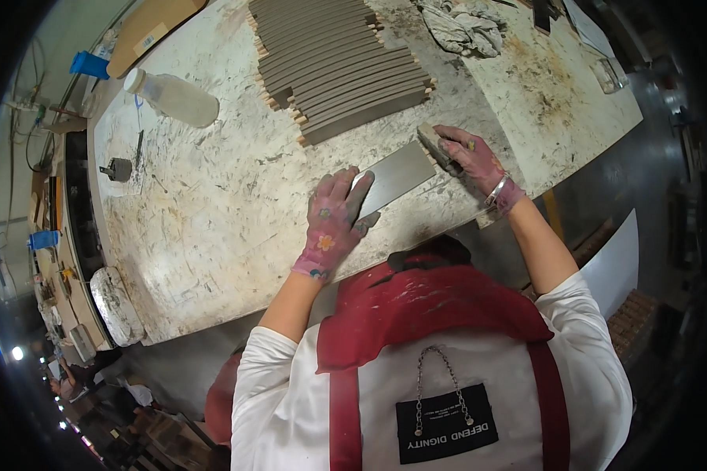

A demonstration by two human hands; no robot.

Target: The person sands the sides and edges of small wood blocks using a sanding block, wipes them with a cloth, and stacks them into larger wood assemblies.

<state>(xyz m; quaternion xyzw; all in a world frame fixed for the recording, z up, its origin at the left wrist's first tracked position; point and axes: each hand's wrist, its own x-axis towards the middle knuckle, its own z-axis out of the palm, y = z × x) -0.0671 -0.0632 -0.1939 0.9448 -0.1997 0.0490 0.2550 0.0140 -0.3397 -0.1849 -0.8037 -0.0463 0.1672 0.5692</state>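
My left hand [328,216], in a pink flowered glove stained grey, grips the left end of a flat grey panel [402,174] with fingers and thumb on its edges. The panel lies slanted near the front of the worktable. At its right end, my right hand [474,159], gloved alike, is closed around a small grey-brown block [437,146]. One side of that block rests against or right beside the panel's end; the exact contact cannot be made out. Beyond both hands lies a long row of similar grey panels [353,71] with light brown ends, packed closely together.
A stained white worktable [204,259] spreads under everything. On its left are a cloudy bottle [182,100] and a small dark cylinder [119,169]. A crumpled cloth [465,33] lies at the back right. A rounded silvery object [116,302] sits at the left edge.
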